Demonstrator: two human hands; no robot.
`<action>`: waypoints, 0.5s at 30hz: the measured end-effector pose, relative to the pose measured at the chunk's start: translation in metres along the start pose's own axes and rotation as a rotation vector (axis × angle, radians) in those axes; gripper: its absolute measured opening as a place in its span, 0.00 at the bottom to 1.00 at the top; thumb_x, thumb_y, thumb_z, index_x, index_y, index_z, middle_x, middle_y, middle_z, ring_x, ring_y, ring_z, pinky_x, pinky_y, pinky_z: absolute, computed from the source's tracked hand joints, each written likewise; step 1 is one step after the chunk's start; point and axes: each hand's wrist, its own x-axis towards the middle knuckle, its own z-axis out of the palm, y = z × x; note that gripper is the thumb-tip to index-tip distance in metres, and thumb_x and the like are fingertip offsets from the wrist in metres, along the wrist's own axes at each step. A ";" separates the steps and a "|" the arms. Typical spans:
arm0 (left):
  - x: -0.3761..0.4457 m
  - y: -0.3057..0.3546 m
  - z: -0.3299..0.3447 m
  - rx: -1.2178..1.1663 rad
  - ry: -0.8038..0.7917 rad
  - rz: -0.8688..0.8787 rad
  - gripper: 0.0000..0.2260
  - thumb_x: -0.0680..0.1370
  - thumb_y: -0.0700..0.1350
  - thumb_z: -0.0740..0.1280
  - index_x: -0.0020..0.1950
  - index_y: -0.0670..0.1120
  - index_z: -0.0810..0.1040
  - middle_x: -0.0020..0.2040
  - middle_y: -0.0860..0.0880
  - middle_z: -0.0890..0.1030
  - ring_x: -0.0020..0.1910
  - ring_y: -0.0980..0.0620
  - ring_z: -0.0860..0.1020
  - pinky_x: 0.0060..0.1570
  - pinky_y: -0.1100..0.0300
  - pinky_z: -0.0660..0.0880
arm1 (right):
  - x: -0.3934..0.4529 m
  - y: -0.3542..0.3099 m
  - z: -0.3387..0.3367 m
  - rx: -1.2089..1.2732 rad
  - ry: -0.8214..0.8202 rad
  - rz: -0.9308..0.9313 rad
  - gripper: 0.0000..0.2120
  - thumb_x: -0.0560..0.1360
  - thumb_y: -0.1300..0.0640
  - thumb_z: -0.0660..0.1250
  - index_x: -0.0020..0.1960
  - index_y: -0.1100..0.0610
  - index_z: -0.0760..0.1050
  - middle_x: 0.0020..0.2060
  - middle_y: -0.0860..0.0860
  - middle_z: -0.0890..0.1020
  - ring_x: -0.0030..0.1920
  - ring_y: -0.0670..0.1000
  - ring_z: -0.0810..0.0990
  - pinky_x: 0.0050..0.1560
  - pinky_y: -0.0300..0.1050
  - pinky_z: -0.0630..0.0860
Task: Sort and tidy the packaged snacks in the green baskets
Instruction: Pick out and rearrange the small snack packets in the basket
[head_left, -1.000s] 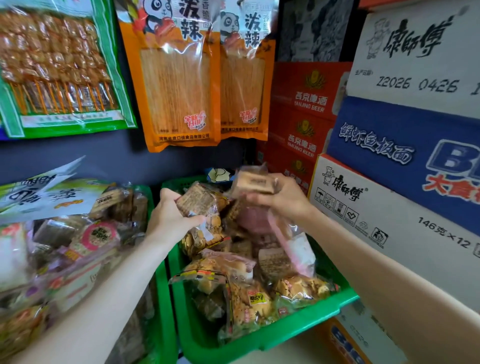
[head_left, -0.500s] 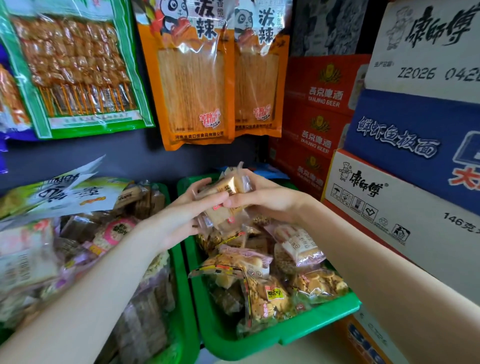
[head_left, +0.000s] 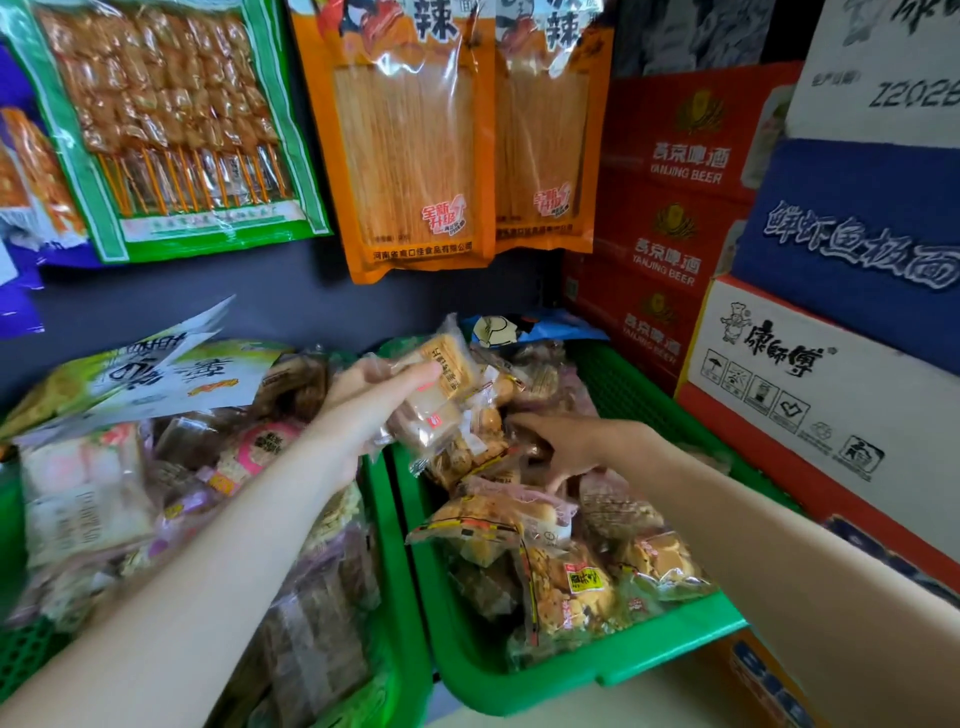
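Setting: a dark grey wall (head_left: 291, 306) at the far side, hung with snack bags; stacked cartons close off the right. Below, 2 green baskets sit side by side, rims nearly touching: left basket (head_left: 387, 571) heaped with wrapped cakes and a pale green printed bag (head_left: 171, 371) lying on top at its far end; right basket (head_left: 670, 644) filled with clear-wrapped pastries, including a bun pack with a yellow label (head_left: 569, 587) at the near edge. Left hand (head_left: 363, 410): raised over the gap between the baskets, fingers and thumb curled around 2 small clear-wrapped cake packets (head_left: 441, 395). Right hand (head_left: 566, 441): lowered into the right basket, fingers extended onto the pile of packets (whether it grasps one cannot be told). Wall stock: a green-bordered skewer snack bag (head_left: 171, 130) far left, 2 orange spicy-strip bags (head_left: 415, 156) at centre. Right side: red Yanjing Beer cartons (head_left: 675, 208) far, white noodle carton (head_left: 810, 395) nearer, blue carton (head_left: 857, 249) above it. Both forearms cross the near view, covering parts of each basket.
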 end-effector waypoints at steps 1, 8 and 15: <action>-0.001 -0.001 0.003 0.044 0.007 0.025 0.16 0.69 0.53 0.73 0.50 0.47 0.73 0.41 0.51 0.80 0.41 0.54 0.76 0.39 0.58 0.67 | 0.001 0.001 -0.001 -0.001 -0.004 0.015 0.49 0.67 0.55 0.76 0.76 0.48 0.46 0.75 0.53 0.57 0.72 0.57 0.60 0.70 0.51 0.63; 0.002 -0.008 0.010 0.127 0.011 0.070 0.17 0.70 0.52 0.73 0.53 0.48 0.73 0.43 0.55 0.78 0.40 0.59 0.74 0.35 0.60 0.66 | 0.002 -0.004 0.016 0.007 0.254 0.065 0.34 0.67 0.57 0.75 0.67 0.54 0.61 0.58 0.56 0.77 0.59 0.57 0.75 0.63 0.55 0.69; 0.000 -0.008 0.001 0.046 0.053 0.073 0.16 0.69 0.51 0.74 0.49 0.46 0.73 0.42 0.52 0.81 0.41 0.55 0.77 0.36 0.60 0.67 | -0.016 -0.001 -0.009 0.368 0.587 0.078 0.17 0.69 0.60 0.73 0.55 0.57 0.72 0.47 0.54 0.81 0.49 0.53 0.79 0.47 0.45 0.74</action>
